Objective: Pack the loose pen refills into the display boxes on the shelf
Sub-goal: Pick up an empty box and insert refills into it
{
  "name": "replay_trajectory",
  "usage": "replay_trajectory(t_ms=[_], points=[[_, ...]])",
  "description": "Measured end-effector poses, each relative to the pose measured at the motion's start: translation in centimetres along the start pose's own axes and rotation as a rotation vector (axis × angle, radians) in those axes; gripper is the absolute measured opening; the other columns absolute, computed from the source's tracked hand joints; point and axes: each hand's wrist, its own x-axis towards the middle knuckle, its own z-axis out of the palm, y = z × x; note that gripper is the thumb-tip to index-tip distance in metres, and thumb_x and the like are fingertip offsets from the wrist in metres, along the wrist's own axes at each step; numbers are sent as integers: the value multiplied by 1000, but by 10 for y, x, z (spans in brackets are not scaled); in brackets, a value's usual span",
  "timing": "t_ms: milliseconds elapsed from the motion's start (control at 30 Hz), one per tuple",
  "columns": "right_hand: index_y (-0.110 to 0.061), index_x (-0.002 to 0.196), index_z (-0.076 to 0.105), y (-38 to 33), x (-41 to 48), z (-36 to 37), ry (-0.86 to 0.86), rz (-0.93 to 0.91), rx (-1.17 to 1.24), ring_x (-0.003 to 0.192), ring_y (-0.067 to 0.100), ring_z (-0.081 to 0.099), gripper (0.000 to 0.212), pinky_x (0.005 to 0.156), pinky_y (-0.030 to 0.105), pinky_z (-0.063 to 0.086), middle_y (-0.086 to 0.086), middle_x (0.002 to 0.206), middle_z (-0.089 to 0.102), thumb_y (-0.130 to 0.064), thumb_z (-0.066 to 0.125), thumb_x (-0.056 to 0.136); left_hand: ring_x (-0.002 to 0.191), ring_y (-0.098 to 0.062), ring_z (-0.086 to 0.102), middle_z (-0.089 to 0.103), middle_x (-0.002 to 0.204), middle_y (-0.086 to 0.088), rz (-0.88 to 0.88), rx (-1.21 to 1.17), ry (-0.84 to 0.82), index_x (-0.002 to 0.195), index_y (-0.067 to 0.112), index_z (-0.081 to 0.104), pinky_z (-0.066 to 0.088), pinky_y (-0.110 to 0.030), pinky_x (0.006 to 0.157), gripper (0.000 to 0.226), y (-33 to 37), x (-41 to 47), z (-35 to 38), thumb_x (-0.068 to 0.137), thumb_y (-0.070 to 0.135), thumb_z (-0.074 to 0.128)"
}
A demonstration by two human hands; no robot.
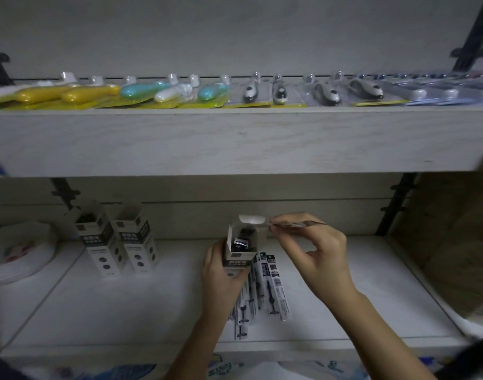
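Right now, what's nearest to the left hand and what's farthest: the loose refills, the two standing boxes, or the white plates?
1. Loose refills: right beside the left hand, on its right.
2. Two standing boxes: farther off, to its left.
3. White plates: at the far left edge.

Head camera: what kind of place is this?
Likely a stationery shop: carded items on pegs above, display boxes standing on the shelf, packaged refills lying loose.

Dim, flat, grainy light; upper shelf (234,138) shadowed the space beneath it. Wide-angle bowing beyond its ends, soft blurred corners.
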Motion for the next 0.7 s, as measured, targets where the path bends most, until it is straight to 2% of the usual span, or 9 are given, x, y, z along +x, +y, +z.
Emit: replay_trajectory(t_ms=[333,433,533,600,667,700], points=[[-10,94,72,12,2,6,-133,41,-45,85,0,65,15,76,12,51,-4,91,71,-19,65,85,94,-17,57,56,102,0,-1,-10,-6,109,13,56,50,-33,80,54,7,-2,-1,63,22,82],[-14,94,73,13,3,8,-204,95,-64,83,2,66,23,75,19,53,-6,92,72,-29,58,86,94,-15,56,56,103,-1,7,-23,-7,110,11,57,46,-21,79,54,11,-2,-2,63,19,82],[-19,93,71,12,3,10,-309,113,-153,70,3,61,31,66,23,51,-9,87,71,-41,49,88,91,-14,55,55,100,0,38,-19,4,109,7,57,39,-8,74,53,14,-1,-2,63,17,81],[-18,83,68,12,2,12,-364,110,-267,64,5,53,41,58,25,46,-8,76,65,-49,42,88,90,-15,56,55,98,1,48,-27,7,108,8,57,42,-11,74,51,15,-1,-3,63,17,81],[-20,64,53,11,1,13,-379,107,-356,62,6,42,44,52,24,34,-10,63,49,-53,36,88,90,-15,57,55,97,1,64,-26,11,107,11,57,48,-23,74,50,14,-1,-2,64,17,81],[-23,60,45,11,2,14,-395,104,-377,63,6,39,43,54,25,28,-12,60,43,-52,34,89,89,-15,58,55,96,2,68,-23,14,106,12,57,50,-27,74,49,14,-1,-2,64,18,81]])
